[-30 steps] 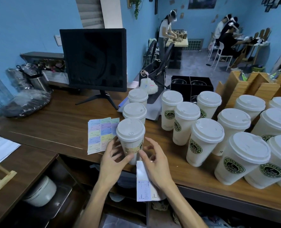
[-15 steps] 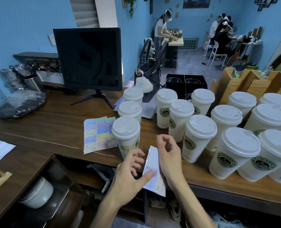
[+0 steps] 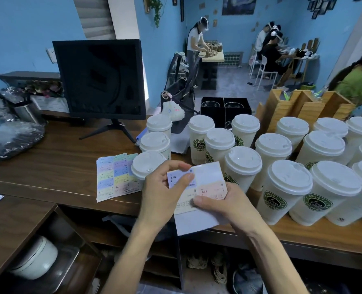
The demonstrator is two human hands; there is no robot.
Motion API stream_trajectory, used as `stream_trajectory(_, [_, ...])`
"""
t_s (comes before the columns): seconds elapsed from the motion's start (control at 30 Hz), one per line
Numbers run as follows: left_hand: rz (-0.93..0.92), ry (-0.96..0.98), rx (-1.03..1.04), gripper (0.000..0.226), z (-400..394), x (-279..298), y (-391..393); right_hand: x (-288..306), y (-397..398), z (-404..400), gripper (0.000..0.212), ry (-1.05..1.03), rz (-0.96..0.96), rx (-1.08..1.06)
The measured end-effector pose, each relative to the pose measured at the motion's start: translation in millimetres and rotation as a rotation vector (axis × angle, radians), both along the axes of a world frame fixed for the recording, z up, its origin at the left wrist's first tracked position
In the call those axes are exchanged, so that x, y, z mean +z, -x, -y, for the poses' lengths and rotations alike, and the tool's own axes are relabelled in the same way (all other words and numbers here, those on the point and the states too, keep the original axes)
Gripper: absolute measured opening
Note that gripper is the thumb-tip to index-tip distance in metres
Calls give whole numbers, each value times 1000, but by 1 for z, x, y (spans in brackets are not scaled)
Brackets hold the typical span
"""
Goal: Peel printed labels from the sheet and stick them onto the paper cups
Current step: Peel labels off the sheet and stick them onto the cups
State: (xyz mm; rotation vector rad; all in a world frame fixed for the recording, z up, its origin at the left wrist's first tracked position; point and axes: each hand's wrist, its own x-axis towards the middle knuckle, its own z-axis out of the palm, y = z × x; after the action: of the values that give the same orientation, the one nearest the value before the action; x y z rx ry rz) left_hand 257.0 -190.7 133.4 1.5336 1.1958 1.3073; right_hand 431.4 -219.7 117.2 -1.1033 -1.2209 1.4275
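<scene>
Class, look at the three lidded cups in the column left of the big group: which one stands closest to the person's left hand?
The front cup, nearest the counter edge beside the loose label sheet. The left hand is right next to it; the other two stand behind it.

Bare counter (image 3: 55,166) left of the label sheets (image 3: 117,177); lidded cups (image 3: 282,187) crowd the right.
</scene>
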Motion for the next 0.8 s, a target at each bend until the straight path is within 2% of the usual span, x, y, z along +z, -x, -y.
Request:
stream_trajectory(0.1, [-1, -37, -53, 15, -4, -1, -7, 4, -7, 1, 33, 21, -58, -64])
stream_trajectory(0.2, [-143, -193, -105, 15, -7, -2, -5, 9, -13, 2, 31, -24, -107, -124])
stream_trajectory(0.3, [-213, -268, -139, 15, -11, 1, -4, 14, -17, 3, 26, -55, -136, -159])
stream_trajectory(0.53, [-282, -392, -66, 8, -14, 5, -16, 16, -18, 2, 27, -109, -92, -159])
stream_trajectory(0.67, [-313, -409, -53, 10, -14, 8, -18, 18, -18, 2, 10, -144, -47, -201])
stream_trajectory(0.73, [-324, -349, -65, 4, -13, 11, -19, 18, -19, 0, 5, -157, -18, -221])
stream_trajectory(0.8, [-330, -283, -92, 9, -12, 12, -19, 18, -18, 0, 6, -168, 2, -217])
